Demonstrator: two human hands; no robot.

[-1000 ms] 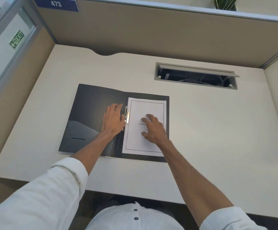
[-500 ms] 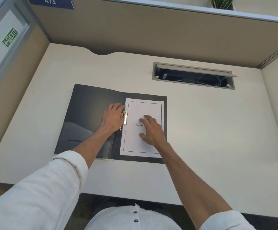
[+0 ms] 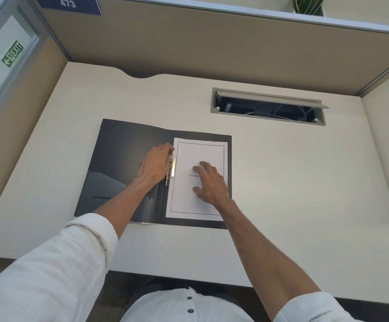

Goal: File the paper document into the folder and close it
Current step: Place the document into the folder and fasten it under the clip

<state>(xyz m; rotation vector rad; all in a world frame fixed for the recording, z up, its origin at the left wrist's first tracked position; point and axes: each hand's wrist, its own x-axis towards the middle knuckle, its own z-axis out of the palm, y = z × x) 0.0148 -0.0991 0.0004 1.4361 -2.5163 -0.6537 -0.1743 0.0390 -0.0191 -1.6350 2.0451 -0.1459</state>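
Lying open and flat on the pale worktop [image 3: 281, 182], the black folder [image 3: 123, 154] shows both of its inner faces. Its left half carries a translucent pocket [image 3: 110, 194] along the lower part; whether anything sits in that pocket cannot be told. The right half holds the paper document [image 3: 202, 154], a white sheet with a thin black border and a few printed words at its middle, lying squarely inside the cover so that a dark margin of folder shows above, to the right and below it. Along the sheet's left edge, at the spine, sits a metal clip [image 3: 172, 169], its bar lying on the paper's margin.

The left hand [image 3: 155, 167] rests on the left inner face just beside the spine, its fingers [image 3: 165, 148] curled toward the clip and touching it; they are bent over the metal rather than spread, but whether they actually pinch it cannot be told. The right hand [image 3: 209, 182] lies palm down on the middle of the document, fingers [image 3: 204, 164] spread and flat on the sheet, gripping nothing and partly covering the print. Both forearms are bare below rolled white sleeves [image 3: 49, 263].

Farther back in the worktop, a recessed cable tray [image 3: 267, 92] stands with its lid raised, and wires lie loose inside it. Beige partition panels [image 3: 212, 47] enclose the worktop.
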